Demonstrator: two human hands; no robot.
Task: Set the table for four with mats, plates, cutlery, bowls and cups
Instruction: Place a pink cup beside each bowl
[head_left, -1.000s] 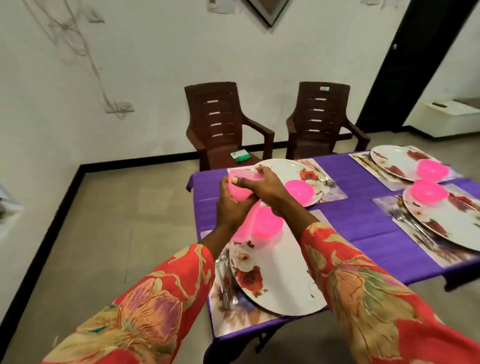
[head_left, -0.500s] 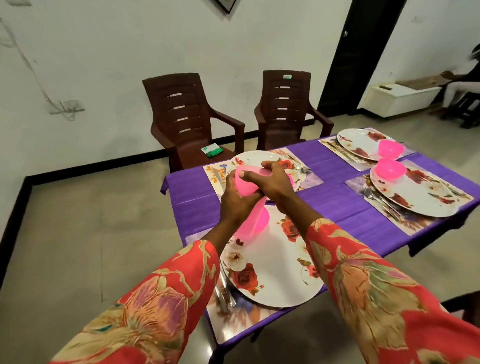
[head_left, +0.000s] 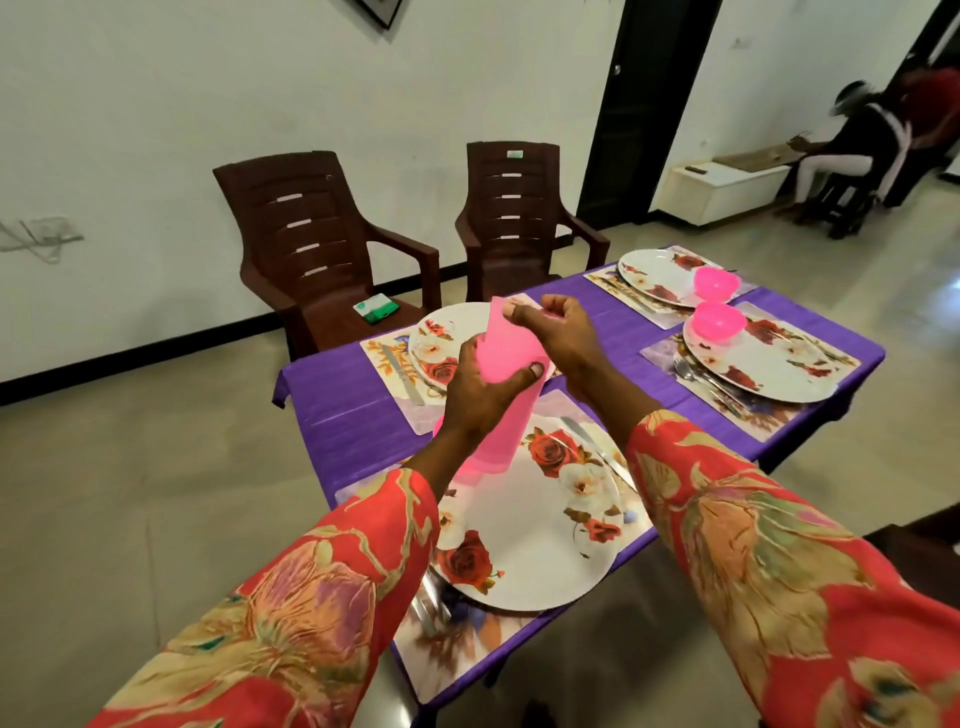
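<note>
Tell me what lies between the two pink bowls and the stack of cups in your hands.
In the head view, only bare purple tablecloth separates the pink bowls from the cup stack.

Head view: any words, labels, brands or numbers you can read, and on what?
None can be read.
Small green-and-white packet on the left chair's seat: print too blurred.
Sticker at the top of the right chair's back: too small to read.

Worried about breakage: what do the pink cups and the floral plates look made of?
Pink cups: likely thin plastic, matte and slightly translucent, nested in a stack. Floral plates: glossy white, printed roses; melamine or glazed ceramic, cannot tell which.
</note>
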